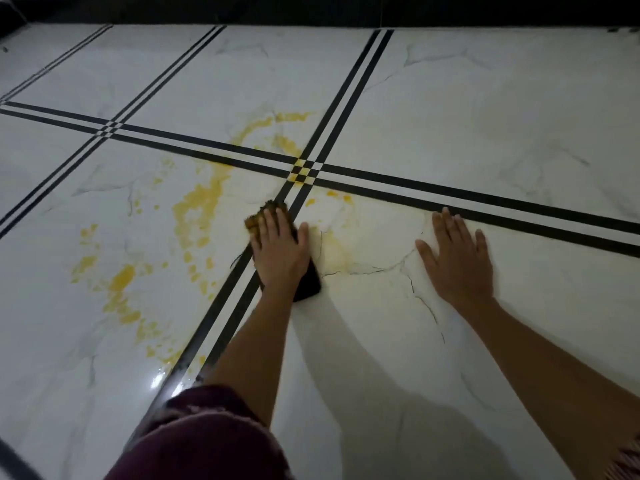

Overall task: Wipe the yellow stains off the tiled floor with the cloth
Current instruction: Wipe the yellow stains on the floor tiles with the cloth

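Yellow stains [194,209] spread over the white marble-look tiled floor [485,109], mostly left of centre, with more patches at lower left [121,275] and near the black line crossing [287,143]. A dark cloth [308,282], yellow-soaked at its far end [256,216], lies on the black double line. My left hand [277,247] presses flat on the cloth with straight fingers. My right hand [457,251] rests flat on the bare tile to the right, fingers spread, holding nothing. A faint yellow smear [337,251] remains between the hands.
Black double stripes [450,192] cross the floor in a grid. A dark wall base [311,8] runs along the far edge. Thin cracks [415,292] run through the tile under my right hand. My maroon-clothed knee [201,438] is at the bottom.
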